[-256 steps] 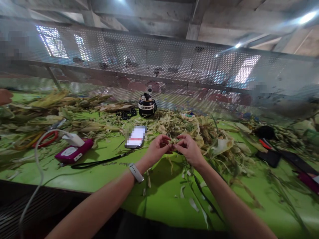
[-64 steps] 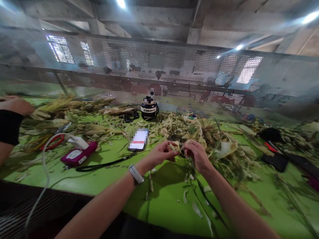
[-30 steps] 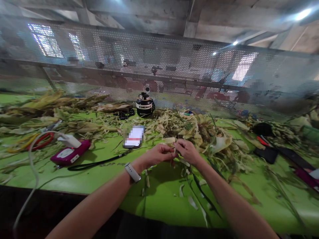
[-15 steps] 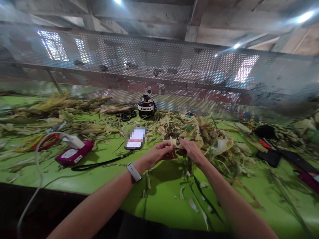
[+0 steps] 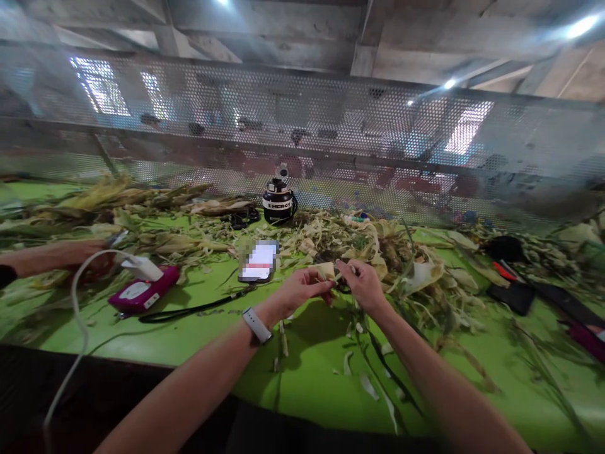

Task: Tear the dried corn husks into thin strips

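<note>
Over the front middle of the green table, my left hand (image 5: 301, 292) pinches a pale yellowish piece of corn husk (image 5: 325, 271) between thumb and fingers. My right hand (image 5: 365, 285) meets it from the right, thumb and fingers closed on a thin strip at the husk's edge. What the lower fingers do is partly hidden. Behind both hands lies a heap of shredded corn husks (image 5: 350, 236). Thin green strips and small scraps lie on the table below the hands. A grey watch band (image 5: 258, 325) circles my left wrist.
A lit phone (image 5: 259, 260) lies left of my hands, near a magenta power bank (image 5: 144, 291) with a white cable. Behind stands a black bottle (image 5: 278, 205). At the left edge another person's arm (image 5: 51, 257) reaches in. A perforated metal screen (image 5: 265, 139) borders the back.
Another person's arm has come in from the left, reaching toward the scissors-like red and yellow handles. My right hand has turned and shifted slightly at the husk; my left still holds it.
</note>
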Available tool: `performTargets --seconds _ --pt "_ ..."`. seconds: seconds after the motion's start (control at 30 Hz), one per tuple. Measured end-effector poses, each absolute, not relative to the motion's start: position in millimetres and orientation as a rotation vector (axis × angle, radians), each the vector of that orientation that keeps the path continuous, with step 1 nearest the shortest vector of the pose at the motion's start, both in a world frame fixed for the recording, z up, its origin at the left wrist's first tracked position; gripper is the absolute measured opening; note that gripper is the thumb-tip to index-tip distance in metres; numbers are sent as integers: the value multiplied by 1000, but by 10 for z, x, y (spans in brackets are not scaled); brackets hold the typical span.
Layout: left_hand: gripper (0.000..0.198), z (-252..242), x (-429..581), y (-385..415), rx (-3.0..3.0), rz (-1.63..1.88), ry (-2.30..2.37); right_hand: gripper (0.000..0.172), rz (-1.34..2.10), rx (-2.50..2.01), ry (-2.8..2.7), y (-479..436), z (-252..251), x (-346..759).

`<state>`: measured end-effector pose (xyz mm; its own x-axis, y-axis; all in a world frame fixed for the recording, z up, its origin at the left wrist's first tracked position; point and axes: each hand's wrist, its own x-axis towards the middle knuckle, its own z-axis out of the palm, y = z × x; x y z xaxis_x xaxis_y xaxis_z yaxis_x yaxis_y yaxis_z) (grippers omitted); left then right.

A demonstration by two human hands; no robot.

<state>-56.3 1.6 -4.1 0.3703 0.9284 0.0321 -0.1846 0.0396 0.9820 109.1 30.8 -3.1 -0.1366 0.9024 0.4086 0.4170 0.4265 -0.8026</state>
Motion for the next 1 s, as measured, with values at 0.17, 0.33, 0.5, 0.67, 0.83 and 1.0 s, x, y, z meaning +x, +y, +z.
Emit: performTargets --seconds 0.17,0.33,0.5,0.67,0.83,1.0 --pt "36 -21 -505 -21 1190 927 727 46 698 -1144 -1729 337 -46 1107" --pt "34 -20 -475 -10 1083 1084 709 44 722 -1143 -1595 328 54 1153" --pt "29 -52 -477 49 903 1356 642 38 852 -1107 -1590 218 96 1114" --pt "28 -63 -461 20 1028 1371 682 29 1245 -977 -1830 87 26 916" --pt "31 8 -468 -16 1085 1385 788 32 1240 -870 -1882 80 -39 865" --pt "28 -5 -478 19 991 1409 801 35 1255 -823 -2010 97 -46 922"
